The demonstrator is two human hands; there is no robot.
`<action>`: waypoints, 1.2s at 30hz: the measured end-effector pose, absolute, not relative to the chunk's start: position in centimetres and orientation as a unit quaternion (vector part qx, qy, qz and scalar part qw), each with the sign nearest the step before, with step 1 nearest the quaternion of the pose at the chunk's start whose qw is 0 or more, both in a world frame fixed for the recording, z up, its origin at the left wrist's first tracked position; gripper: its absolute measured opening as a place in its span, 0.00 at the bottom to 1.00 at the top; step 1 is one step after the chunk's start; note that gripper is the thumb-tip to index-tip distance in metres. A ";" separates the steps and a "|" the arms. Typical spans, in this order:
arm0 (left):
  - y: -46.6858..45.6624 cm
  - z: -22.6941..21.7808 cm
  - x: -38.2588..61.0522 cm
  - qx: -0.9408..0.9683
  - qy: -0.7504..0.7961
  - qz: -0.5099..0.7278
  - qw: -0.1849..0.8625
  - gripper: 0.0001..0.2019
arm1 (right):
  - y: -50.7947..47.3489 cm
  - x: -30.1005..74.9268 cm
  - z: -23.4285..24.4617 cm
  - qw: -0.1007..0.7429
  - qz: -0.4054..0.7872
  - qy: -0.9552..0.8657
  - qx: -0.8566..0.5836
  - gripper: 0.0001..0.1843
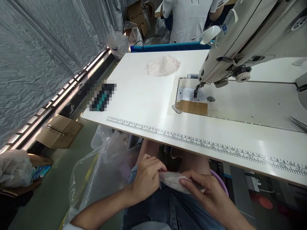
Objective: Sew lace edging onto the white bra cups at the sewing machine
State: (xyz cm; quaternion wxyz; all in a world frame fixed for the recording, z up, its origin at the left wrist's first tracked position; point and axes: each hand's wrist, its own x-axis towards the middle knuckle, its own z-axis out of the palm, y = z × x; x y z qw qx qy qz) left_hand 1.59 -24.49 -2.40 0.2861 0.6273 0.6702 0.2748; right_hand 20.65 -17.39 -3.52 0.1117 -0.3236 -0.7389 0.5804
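A small piece of pale, thin fabric (pixel 172 182) is stretched between my two hands, just above my lap and below the table's front edge. My left hand (pixel 148 175) is closed on its left end, fingers curled over it. On the other end, my right hand (pixel 203 188) pinches the cloth between thumb and fingers; part of the cloth is hidden behind those fingers. Another pale fabric piece (pixel 164 66), with loose threads at its edges, lies at the back of the white sewing table (pixel 144 92).
A sewing machine (pixel 225 51) stands on the table's right side, with scissors or tweezers (pixel 298 123) at the far right. A pixelated dark item (pixel 102 97) lies on the left corner. Clear plastic bags (pixel 103 159) hang below; a cardboard box (pixel 59 131) sits left. A person (pixel 188 20) is behind.
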 end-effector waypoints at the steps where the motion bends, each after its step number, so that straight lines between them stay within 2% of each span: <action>1: -24.4 -2.0 1.3 0.598 0.673 0.279 0.334 0.16 | -17.2 20.7 -3.5 0.109 0.595 -0.729 -0.320 0.14; 4: -24.0 -0.5 0.7 0.555 0.642 0.267 0.457 0.10 | -16.7 20.7 -3.5 0.120 0.644 -0.691 -0.307 0.13; 11: -23.3 -0.5 0.4 0.482 0.562 0.276 0.613 0.09 | -16.2 20.6 -4.4 0.111 0.746 -0.596 -0.278 0.13; 17: -23.3 -0.7 -0.3 0.463 0.556 0.305 0.619 0.07 | -16.3 20.6 -4.4 0.093 0.766 -0.582 -0.256 0.11; 27: -23.4 -0.4 -0.3 0.480 0.572 0.252 0.615 0.05 | -16.2 20.1 -4.1 0.084 0.750 -0.609 -0.242 0.12; 36: -23.5 0.8 -1.4 0.500 0.560 0.208 0.627 0.13 | -16.1 20.4 -4.7 0.082 0.779 -0.570 -0.250 0.11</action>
